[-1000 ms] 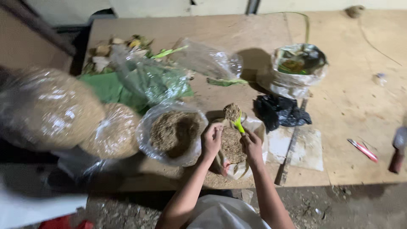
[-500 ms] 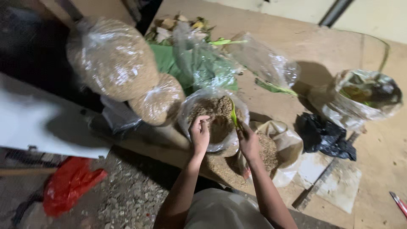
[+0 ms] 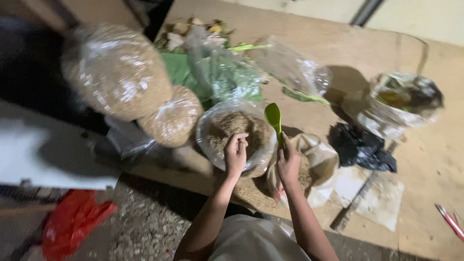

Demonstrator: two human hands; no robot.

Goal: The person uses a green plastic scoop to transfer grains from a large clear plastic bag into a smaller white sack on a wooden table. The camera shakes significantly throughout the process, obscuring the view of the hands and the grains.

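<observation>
My right hand (image 3: 288, 163) grips the handle of a green plastic spoon (image 3: 273, 117), its bowl raised over an open clear bag of brown grainy powder (image 3: 227, 129). My left hand (image 3: 235, 153) rests with curled fingers on that bag's near rim, seemingly pinching the plastic. Just right of my right hand sits another open bag of brown powder (image 3: 319, 159). Both bags stand near the front edge of a wooden table (image 3: 425, 159).
Two large tied bags of brown grain (image 3: 118, 72) (image 3: 174, 116) sit at the left. Green leaves in clear plastic (image 3: 217, 72), a black bag (image 3: 360, 147), a bag with dark contents (image 3: 406, 99), white paper (image 3: 382, 198) and a red tool (image 3: 450, 221) lie about. A red bag (image 3: 72, 220) lies on the gravel floor.
The view has swung left and closer. My right hand has lifted the green spoon from the right bag up over the open powder bag; my left hand has moved onto that bag's rim.
</observation>
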